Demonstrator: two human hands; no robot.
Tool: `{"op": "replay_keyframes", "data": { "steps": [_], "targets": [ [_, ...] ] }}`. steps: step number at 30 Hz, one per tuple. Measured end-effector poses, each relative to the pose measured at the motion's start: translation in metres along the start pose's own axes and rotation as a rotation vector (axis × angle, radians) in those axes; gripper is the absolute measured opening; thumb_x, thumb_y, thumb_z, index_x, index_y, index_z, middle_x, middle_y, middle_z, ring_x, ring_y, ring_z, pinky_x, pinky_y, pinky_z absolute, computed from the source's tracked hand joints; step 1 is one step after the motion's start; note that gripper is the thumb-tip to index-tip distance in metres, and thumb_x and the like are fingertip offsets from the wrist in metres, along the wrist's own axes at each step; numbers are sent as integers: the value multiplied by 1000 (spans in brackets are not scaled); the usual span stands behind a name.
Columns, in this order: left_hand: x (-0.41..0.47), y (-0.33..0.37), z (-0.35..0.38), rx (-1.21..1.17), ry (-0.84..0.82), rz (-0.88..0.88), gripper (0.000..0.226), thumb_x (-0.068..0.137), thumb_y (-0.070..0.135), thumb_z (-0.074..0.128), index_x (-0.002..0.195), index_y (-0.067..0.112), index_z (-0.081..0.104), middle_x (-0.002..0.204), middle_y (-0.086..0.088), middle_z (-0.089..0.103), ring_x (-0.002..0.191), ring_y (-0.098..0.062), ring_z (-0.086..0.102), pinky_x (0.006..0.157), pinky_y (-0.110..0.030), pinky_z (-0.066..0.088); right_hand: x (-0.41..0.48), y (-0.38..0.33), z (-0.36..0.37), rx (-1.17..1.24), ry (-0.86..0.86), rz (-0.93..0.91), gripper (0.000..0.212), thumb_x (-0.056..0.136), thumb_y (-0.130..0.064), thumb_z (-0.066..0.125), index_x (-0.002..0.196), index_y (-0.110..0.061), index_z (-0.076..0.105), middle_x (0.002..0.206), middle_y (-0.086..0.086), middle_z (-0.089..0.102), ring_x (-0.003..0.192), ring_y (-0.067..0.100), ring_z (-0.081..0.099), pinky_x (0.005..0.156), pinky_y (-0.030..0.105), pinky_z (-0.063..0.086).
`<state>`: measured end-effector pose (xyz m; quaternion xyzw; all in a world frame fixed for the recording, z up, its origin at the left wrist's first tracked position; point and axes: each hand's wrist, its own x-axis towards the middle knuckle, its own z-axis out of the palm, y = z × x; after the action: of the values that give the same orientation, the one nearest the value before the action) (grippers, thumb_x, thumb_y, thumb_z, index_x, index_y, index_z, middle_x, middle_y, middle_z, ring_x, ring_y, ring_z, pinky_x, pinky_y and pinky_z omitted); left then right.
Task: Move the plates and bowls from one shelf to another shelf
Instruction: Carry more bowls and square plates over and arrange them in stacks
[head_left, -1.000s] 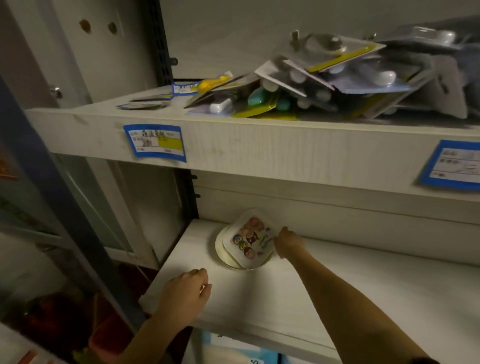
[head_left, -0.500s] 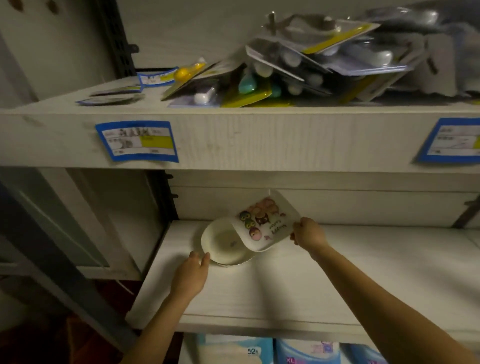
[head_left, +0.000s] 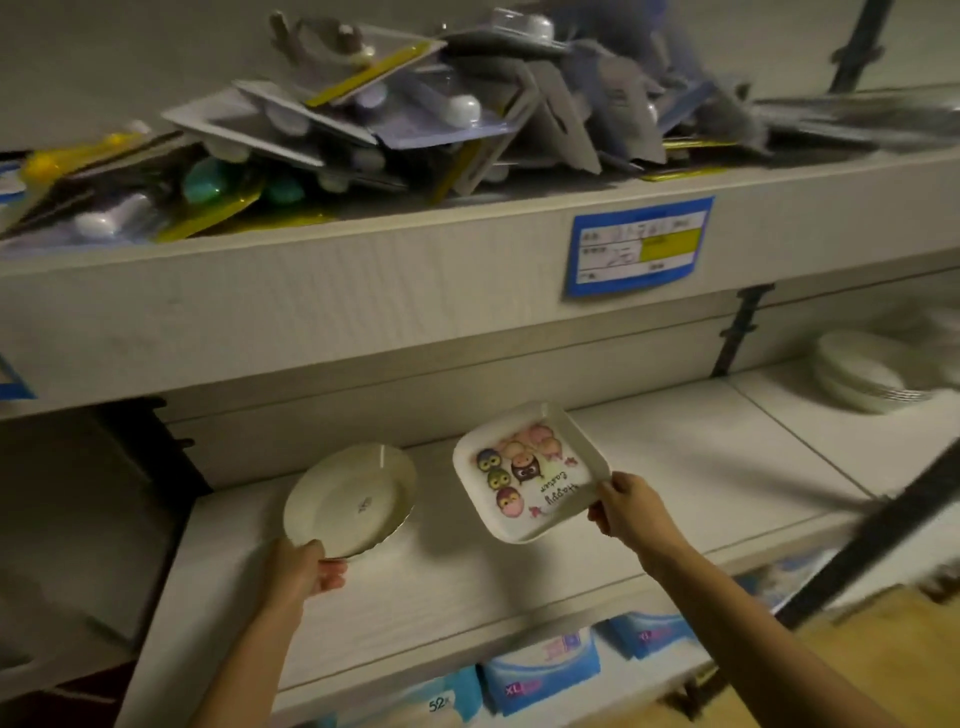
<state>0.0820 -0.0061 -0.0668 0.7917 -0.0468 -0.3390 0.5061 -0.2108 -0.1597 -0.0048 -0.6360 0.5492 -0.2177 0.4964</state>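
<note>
My left hand grips the near rim of a round white plate with a gold edge, tilted up above the white shelf. My right hand holds a square white plate printed with cartoon owls by its right corner, also lifted and tilted toward me. The two plates are apart, side by side. A stack of white bowls sits at the far right on the neighbouring shelf section.
The shelf above overhangs the plates and is piled with packaged utensils. A blue price label is on its front. Blue packs lie below. A dark upright post crosses at the right.
Both plates have come off the shelf: the square plate was lifted from the round one and carried right, and my left hand took the round plate's rim. The view swung right.
</note>
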Motion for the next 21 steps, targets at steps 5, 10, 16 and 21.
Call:
{"op": "replay_keyframes", "data": {
  "steps": [5, 10, 16, 21],
  "targets": [
    [-46, 17, 15, 10, -101, 155, 36, 88, -7, 36, 122, 5, 42, 87, -27, 58, 43, -24, 61, 28, -19, 46, -26, 22, -42, 135, 25, 58, 23, 97, -10, 36, 96, -1, 57, 73, 7, 56, 60, 13, 49, 53, 19, 40],
    [-105, 29, 58, 123, -210, 267, 26, 88, -4, 39, 109, 12, 44, 88, -15, 58, 63, -34, 59, 49, -35, 55, -58, 51, -101, 230, 83, 65, 22, 98, -13, 37, 91, -7, 57, 72, 7, 56, 60, 13, 49, 55, 20, 42],
    [-184, 30, 147, 234, -284, 348, 24, 86, -9, 40, 104, 6, 49, 87, -11, 56, 63, -21, 53, 33, -13, 45, -90, 100, -191, 274, 194, 91, 27, 97, -11, 39, 94, 5, 60, 66, 9, 53, 56, 14, 46, 52, 24, 38],
    [-231, 18, 217, 325, -309, 402, 27, 85, -5, 45, 107, 9, 53, 109, -18, 59, 92, -29, 52, 68, -31, 44, -112, 142, -269, 274, 265, 74, 26, 97, -10, 38, 85, -1, 59, 60, 6, 50, 46, 9, 41, 44, 19, 34]
  ]
}}
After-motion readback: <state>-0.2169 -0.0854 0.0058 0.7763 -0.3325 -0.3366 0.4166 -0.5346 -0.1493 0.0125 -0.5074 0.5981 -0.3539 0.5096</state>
